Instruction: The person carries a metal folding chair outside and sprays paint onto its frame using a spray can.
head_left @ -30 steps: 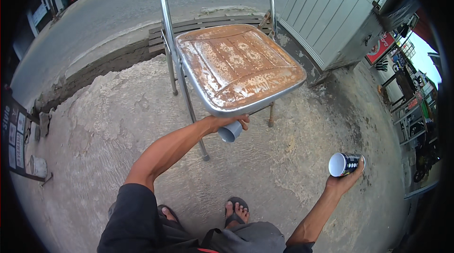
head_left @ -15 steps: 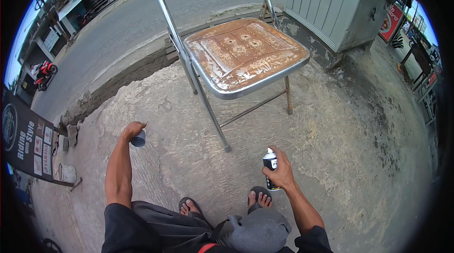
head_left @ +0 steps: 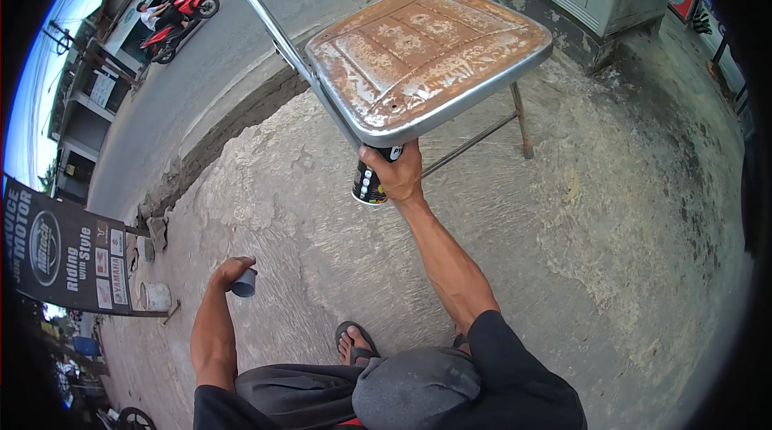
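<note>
A rusty folding chair with a metal frame is standing on the rough concrete ground in front of me. I am gripping a dark spray can in my right hand, fingers wrapped tight around it, just under the seat's front edge. My left hand is hanging low at my side, fingers curled around a small grey cap.

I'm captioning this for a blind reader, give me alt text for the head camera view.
The right hand holds a dark spray can just under the front edge of a rusty metal folding chair on rough concrete. The left hand holds a small grey cap out to the side.
</note>
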The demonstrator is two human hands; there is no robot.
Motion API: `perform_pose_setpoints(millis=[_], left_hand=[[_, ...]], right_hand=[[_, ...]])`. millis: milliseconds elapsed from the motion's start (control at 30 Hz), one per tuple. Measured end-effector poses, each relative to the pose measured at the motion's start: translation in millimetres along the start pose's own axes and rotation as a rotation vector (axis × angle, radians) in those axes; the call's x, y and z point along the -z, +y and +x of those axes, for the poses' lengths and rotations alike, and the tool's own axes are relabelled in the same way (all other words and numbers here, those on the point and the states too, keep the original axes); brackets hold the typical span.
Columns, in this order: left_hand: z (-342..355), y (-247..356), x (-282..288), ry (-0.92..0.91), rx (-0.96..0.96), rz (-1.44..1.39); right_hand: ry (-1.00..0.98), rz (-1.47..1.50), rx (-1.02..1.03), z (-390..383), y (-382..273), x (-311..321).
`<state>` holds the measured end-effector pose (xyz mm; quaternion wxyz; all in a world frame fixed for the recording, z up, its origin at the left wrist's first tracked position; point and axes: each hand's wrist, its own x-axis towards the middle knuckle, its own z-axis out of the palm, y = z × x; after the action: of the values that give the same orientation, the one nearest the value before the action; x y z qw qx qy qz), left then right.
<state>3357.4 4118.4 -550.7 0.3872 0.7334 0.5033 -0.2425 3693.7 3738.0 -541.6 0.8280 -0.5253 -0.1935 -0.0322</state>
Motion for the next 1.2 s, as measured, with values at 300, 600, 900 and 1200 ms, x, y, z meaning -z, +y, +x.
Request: perform_pose_setpoints(millis=[300, 600, 900, 1200], left_hand=[[23, 21, -13, -0.004, 0.067, -0.053], [43, 29, -24, -0.053, -0.003, -0.048], [37, 19, -24, -0.053, 0.053, -0.009], [25, 14, -3, 0.008, 0.081, -0.041]], right_hand=[[-0.21, -0.662, -0.087, -90, -11, 98], [-0.437, -0.655, -0.205, -99, -32, 71], [0.276, -0.99, -0.083, 13, -23, 230], [-0.327, -0.74, -0.215, -95, 19, 117]])
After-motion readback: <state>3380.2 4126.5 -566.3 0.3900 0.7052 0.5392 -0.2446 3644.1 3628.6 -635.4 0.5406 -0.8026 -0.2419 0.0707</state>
